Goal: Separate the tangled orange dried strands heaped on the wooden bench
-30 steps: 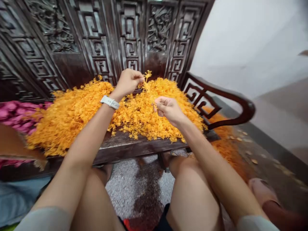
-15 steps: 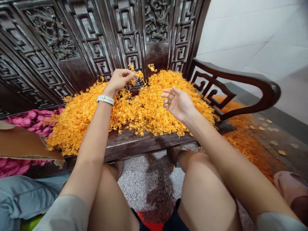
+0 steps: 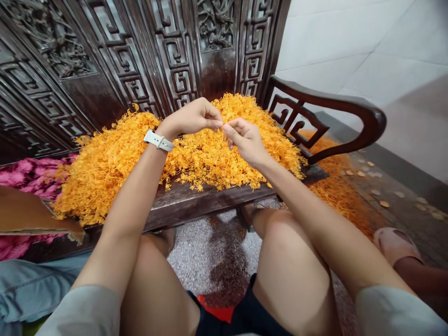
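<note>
My left hand [image 3: 196, 116], with a white watch strap on its wrist, reaches over the heap of yellow-orange, curly artificial flower pieces [image 3: 108, 163]. Its thumb and fingers are pinched. Tip to tip with it, my right hand [image 3: 247, 141] is also closed in a pinch. Whatever lies between the fingertips is too small and too close in colour to the heap to name. Both hands are above the heap, which spreads over the dark wooden bench [image 3: 189, 205] and rises toward its right end.
A carved wooden backrest [image 3: 136, 60] stands behind the heap, with a curved armrest [image 3: 364, 107] at right. Pink pieces [image 3: 35, 175] and a cardboard box [image 3: 31, 210] lie at left. More orange pieces [image 3: 336, 191] cover the floor at right, near another person's shoe [image 3: 395, 242]. Another person's jeans [image 3: 31, 289] show at left.
My right hand has moved from an open pose over the heap to a pinch against my left fingertips. My left hand has shifted right; the yellow sprigs it held no longer show clearly.
</note>
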A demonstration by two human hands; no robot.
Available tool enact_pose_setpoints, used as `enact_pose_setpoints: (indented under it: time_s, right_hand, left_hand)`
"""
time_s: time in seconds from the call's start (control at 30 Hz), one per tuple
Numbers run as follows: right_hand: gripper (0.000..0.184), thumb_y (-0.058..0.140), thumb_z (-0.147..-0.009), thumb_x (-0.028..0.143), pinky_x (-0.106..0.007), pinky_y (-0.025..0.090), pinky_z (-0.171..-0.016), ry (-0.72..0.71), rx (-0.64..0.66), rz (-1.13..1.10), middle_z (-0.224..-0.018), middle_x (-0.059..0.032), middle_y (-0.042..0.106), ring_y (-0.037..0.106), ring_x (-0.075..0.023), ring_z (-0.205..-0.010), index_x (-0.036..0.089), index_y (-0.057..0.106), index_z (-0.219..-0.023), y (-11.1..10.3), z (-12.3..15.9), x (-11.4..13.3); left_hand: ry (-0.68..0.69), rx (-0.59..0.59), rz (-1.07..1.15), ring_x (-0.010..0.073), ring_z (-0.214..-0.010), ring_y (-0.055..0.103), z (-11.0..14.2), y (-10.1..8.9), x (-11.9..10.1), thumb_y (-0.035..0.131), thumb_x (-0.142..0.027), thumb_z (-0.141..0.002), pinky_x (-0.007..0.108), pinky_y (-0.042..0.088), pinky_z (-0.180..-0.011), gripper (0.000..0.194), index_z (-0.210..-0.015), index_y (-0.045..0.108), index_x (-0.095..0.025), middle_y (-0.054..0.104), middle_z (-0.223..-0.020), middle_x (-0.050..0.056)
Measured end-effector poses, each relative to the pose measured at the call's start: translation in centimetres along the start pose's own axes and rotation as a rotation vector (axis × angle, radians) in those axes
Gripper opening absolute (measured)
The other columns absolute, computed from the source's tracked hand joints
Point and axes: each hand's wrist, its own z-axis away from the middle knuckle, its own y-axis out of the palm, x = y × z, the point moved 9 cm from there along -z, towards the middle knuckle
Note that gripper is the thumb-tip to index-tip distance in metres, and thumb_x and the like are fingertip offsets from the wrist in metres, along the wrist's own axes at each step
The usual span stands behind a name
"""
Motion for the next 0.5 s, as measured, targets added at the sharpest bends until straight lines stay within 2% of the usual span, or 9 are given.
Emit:
enact_pose_setpoints:
  time_s: [0.1,0.17,0.2,0.27,0.33,0.4,0.43,0.47,0.5]
  right_hand:
    - [0.040,0.087,-0.093,0.048,-0.025,0.039,-0.057,-0.045,-0.087,-0.008,-0.071,0.0037,0.052,0.048,-0.0111,-0.064,0.023,0.058,-0.082,-1.0,-0.3,0.9]
    - [0.040,0.088,-0.093,0.041,-0.023,0.038,-0.059,-0.078,-0.108,-0.009,-0.071,0.0038,0.050,0.049,-0.0108,-0.067,0.022,0.057,-0.078,-0.9,0.2,2.7]
    - [0.039,0.089,-0.092,0.039,-0.023,0.038,-0.060,-0.085,-0.072,-0.003,-0.071,0.0035,0.051,0.050,-0.0106,-0.069,0.021,0.057,-0.077,-0.3,0.7,3.9]
    - [0.039,0.092,-0.088,0.039,-0.022,0.041,-0.063,-0.069,0.127,0.035,-0.073,0.0028,0.056,0.054,-0.0104,-0.073,0.020,0.061,-0.074,2.3,2.5,6.5]
    - [0.038,0.095,-0.082,0.043,-0.023,0.045,-0.064,-0.019,0.495,0.091,-0.073,0.0029,0.063,0.059,-0.0104,-0.073,0.021,0.066,-0.074,6.2,5.3,8.5]
    - [0.037,0.096,-0.079,0.047,-0.023,0.047,-0.063,0.060,0.850,0.090,-0.073,0.0030,0.067,0.062,-0.0099,-0.069,0.021,0.070,-0.078,9.0,8.3,9.2]
    - [0.039,0.096,-0.078,0.051,-0.023,0.046,-0.060,0.085,0.912,0.043,-0.074,0.0029,0.069,0.062,-0.0092,-0.067,0.021,0.070,-0.081,9.4,8.6,9.2]
    - [0.044,0.094,-0.078,0.057,-0.022,0.045,-0.058,0.094,0.863,-0.033,-0.076,0.0026,0.070,0.062,-0.0082,-0.065,0.021,0.070,-0.085,9.1,7.9,9.1]
    - [0.048,0.090,-0.079,0.063,-0.022,0.045,-0.057,0.096,0.713,-0.120,-0.080,0.0019,0.072,0.061,-0.0074,-0.065,0.021,0.070,-0.089,7.9,6.1,8.6]
  left_hand:
    - [0.031,-0.052,-0.064,0.0252,-0.080,0.073,-0.2,-0.5,0.2,0.087,-0.019,-0.079,0.047,0.059,-0.086,0.010,-0.076,0.078,-0.015,0.067,-0.065,0.002]
    - [0.023,-0.145,-0.121,0.0251,-0.081,0.072,-0.3,-1.8,1.2,0.082,-0.017,-0.080,0.044,0.058,-0.084,0.010,-0.072,0.076,-0.015,0.066,-0.065,0.004]
    - [0.007,-0.210,-0.142,0.0255,-0.083,0.071,-0.2,-2.8,2.0,0.080,-0.016,-0.081,0.043,0.057,-0.085,0.012,-0.071,0.074,-0.015,0.066,-0.065,0.005]
    - [-0.032,-0.353,-0.165,0.0261,-0.088,0.070,0.2,-4.8,4.2,0.076,-0.015,-0.082,0.042,0.057,-0.087,0.014,-0.069,0.072,-0.017,0.066,-0.066,0.006]
    - [-0.058,-0.451,-0.183,0.0252,-0.088,0.068,0.7,-6.3,6.4,0.074,-0.016,-0.084,0.042,0.056,-0.089,0.014,-0.070,0.071,-0.019,0.066,-0.067,0.006]
    - [-0.059,-0.447,-0.204,0.0234,-0.083,0.066,0.9,-6.8,7.9,0.073,-0.019,-0.084,0.041,0.056,-0.089,0.010,-0.074,0.074,-0.019,0.067,-0.068,0.005]
    - [-0.057,-0.415,-0.214,0.0225,-0.080,0.065,1.0,-6.7,8.4,0.073,-0.020,-0.084,0.041,0.056,-0.088,0.008,-0.077,0.076,-0.019,0.067,-0.068,0.005]
    - [-0.054,-0.377,-0.220,0.0219,-0.078,0.064,1.1,-6.5,8.5,0.074,-0.020,-0.083,0.040,0.056,-0.087,0.006,-0.081,0.079,-0.018,0.067,-0.068,0.005]
    - [-0.051,-0.341,-0.221,0.0217,-0.076,0.063,1.2,-6.3,8.5,0.075,-0.021,-0.083,0.040,0.056,-0.086,0.007,-0.085,0.081,-0.018,0.067,-0.067,0.005]
